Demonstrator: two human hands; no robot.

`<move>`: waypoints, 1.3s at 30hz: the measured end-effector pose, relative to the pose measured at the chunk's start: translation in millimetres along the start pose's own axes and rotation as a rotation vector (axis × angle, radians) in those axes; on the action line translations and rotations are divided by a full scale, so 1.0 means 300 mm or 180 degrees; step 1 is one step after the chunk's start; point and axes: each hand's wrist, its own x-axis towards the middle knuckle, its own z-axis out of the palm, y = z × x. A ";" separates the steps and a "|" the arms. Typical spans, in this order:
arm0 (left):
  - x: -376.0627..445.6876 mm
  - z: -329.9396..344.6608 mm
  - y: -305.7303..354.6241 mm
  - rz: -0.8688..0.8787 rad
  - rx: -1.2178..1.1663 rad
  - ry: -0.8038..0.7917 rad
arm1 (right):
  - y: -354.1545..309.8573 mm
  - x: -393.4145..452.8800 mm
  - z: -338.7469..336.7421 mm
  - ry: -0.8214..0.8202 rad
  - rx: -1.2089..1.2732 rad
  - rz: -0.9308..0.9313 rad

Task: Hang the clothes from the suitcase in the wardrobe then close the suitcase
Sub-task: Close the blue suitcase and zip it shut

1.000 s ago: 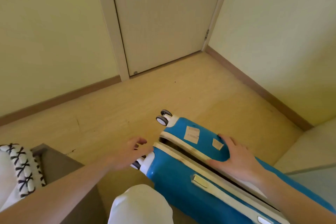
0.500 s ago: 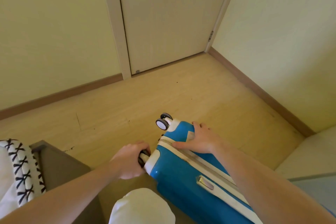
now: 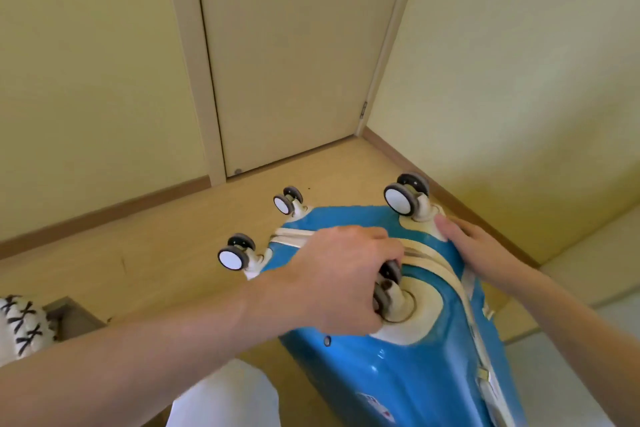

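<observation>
A blue hard-shell suitcase (image 3: 408, 367) with cream trim is tipped up, its wheeled end raised toward me. Its two halves are together along the cream seam. My left hand (image 3: 336, 274) grips the nearest caster wheel (image 3: 388, 282) on that end. My right hand (image 3: 474, 246) lies with straight fingers on the far corner of the shell, just under another wheel (image 3: 403, 198). Two more wheels (image 3: 237, 255) (image 3: 287, 203) stick out on the left. No clothes and no wardrobe are in view.
A closed pale door (image 3: 294, 55) stands ahead in the corner of yellow walls, over a wooden floor (image 3: 156, 246). A black-and-white patterned cushion (image 3: 20, 322) sits on a grey seat at the left. My white trouser knee (image 3: 225, 399) is below. A pale surface (image 3: 595, 274) lies at the right.
The suitcase has been tilted up so its wheeled end faces me. My left hand kept its grip on the wheel; my right hand slid to the far corner.
</observation>
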 end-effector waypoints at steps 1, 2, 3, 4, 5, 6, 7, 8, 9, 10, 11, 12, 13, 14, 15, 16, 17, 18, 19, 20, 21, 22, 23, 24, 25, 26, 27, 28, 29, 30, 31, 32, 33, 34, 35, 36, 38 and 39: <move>0.002 -0.001 0.074 0.0220 0.0052 -0.0029 | 0.037 -0.050 -0.028 0.0073 0.0159 -0.0001; 0.003 0.007 0.145 0.0413 0.0089 -0.0102 | 0.089 -0.098 -0.045 0.0160 0.0360 0.0017; 0.004 0.020 0.217 0.0571 0.0118 -0.0197 | 0.135 -0.152 -0.060 0.0282 0.0583 0.0034; 0.006 0.040 0.275 0.0663 0.0132 -0.0305 | 0.180 -0.191 -0.063 0.0455 0.0744 0.0127; 0.007 0.064 0.330 0.0732 0.0179 -0.0382 | 0.206 -0.242 -0.055 0.0642 0.0893 0.0196; 0.005 0.086 0.394 0.0787 0.0267 -0.0454 | 0.237 -0.299 -0.051 0.0821 0.0999 0.0288; 0.007 0.111 0.439 0.0823 0.0354 -0.0517 | 0.259 -0.342 -0.043 0.0964 0.1122 0.0311; 0.004 0.133 0.495 0.0858 0.0392 -0.0634 | 0.302 -0.386 -0.039 0.1115 0.1273 0.0405; 0.007 0.155 0.536 0.0888 0.0381 -0.0752 | 0.336 -0.421 -0.039 0.1254 0.1396 0.0500; 0.010 0.167 0.582 0.0937 0.0327 -0.0929 | 0.383 -0.464 -0.041 0.1359 0.1541 0.0642; 0.019 0.175 0.602 0.0959 0.0187 -0.1088 | 0.418 -0.493 -0.039 0.1400 0.1685 0.0732; 0.029 0.175 0.615 0.0975 -0.0035 -0.1253 | 0.471 -0.521 -0.036 0.1461 0.1805 0.0846; 0.049 0.166 0.617 0.0940 -0.0301 -0.1447 | 0.510 -0.557 -0.036 0.1562 0.1923 0.0973; 0.070 0.146 0.607 0.0827 -0.0588 -0.1665 | 0.562 -0.589 -0.040 0.1673 0.2011 0.1091; 0.091 0.124 0.569 0.0612 -0.0857 -0.1815 | 0.600 -0.621 -0.044 0.1752 0.2073 0.1161; 0.111 0.097 0.521 0.0325 -0.1048 -0.1792 | 0.633 -0.647 -0.049 0.1809 0.2106 0.1226; 0.139 0.076 0.469 0.0005 -0.1151 -0.1578 | 0.675 -0.667 -0.058 0.1850 0.2202 0.1285; 0.167 0.059 0.398 -0.0326 -0.1173 -0.1211 | 0.714 -0.676 -0.064 0.1855 0.2268 0.1348; 0.194 0.052 0.314 -0.0711 -0.1137 -0.0861 | 0.733 -0.683 -0.075 0.1844 0.2292 0.1433; 0.226 0.061 0.239 -0.1098 -0.1082 -0.0693 | 0.755 -0.692 -0.089 0.1853 0.2296 0.1539; 0.254 0.078 0.160 -0.1459 -0.1122 -0.0713 | 0.771 -0.689 -0.105 0.1874 0.2319 0.1547; 0.274 0.107 0.091 -0.1771 -0.1287 -0.0926 | 0.768 -0.700 -0.116 0.1898 0.2308 0.1554; 0.284 0.137 0.036 -0.2043 -0.1539 -0.1217 | 0.759 -0.704 -0.124 0.1923 0.2273 0.1565; 0.288 0.177 -0.005 -0.2238 -0.1740 -0.1520 | 0.756 -0.712 -0.133 0.1882 0.2231 0.1576; 0.278 0.210 -0.028 -0.2343 -0.1806 -0.1780 | 0.759 -0.712 -0.141 0.1794 0.2181 0.1560; 0.264 0.235 -0.036 -0.2346 -0.1694 -0.1989 | 0.757 -0.713 -0.150 0.1726 0.2123 0.1573; 0.257 0.261 -0.032 -0.2291 -0.1544 -0.2084 | 0.763 -0.711 -0.156 0.1696 0.2087 0.1597; 0.249 0.278 -0.026 -0.2244 -0.1395 -0.2051 | 0.759 -0.713 -0.158 0.1664 0.2070 0.1612; 0.243 0.291 -0.022 -0.2251 -0.1307 -0.1925 | 0.763 -0.714 -0.158 0.1662 0.2071 0.1597; 0.235 0.293 -0.020 -0.2317 -0.1354 -0.1793 | 0.761 -0.714 -0.156 0.1684 0.2068 0.1590; 0.234 0.293 -0.024 -0.2391 -0.1471 -0.1730 | 0.769 -0.713 -0.152 0.1714 0.2088 0.1584; 0.230 0.291 -0.033 -0.2450 -0.1588 -0.1698 | 0.768 -0.716 -0.146 0.1718 0.2107 0.1598; 0.222 0.284 -0.042 -0.2451 -0.1593 -0.1740 | 0.774 -0.715 -0.139 0.1719 0.2120 0.1604; 0.213 0.276 -0.050 -0.2387 -0.1539 -0.1799 | 0.770 -0.717 -0.132 0.1707 0.2103 0.1586; 0.203 0.268 -0.055 -0.2302 -0.1474 -0.1869 | 0.768 -0.718 -0.126 0.1716 0.2142 0.1571; 0.192 0.263 -0.068 -0.2240 -0.1453 -0.1897 | 0.759 -0.720 -0.122 0.1735 0.2168 0.1576; 0.172 0.251 -0.080 -0.2232 -0.1547 -0.1964 | 0.741 -0.725 -0.115 0.1741 0.2195 0.1503; 0.162 0.249 -0.087 -0.2276 -0.1674 -0.2013 | 0.738 -0.728 -0.111 0.1736 0.2213 0.1463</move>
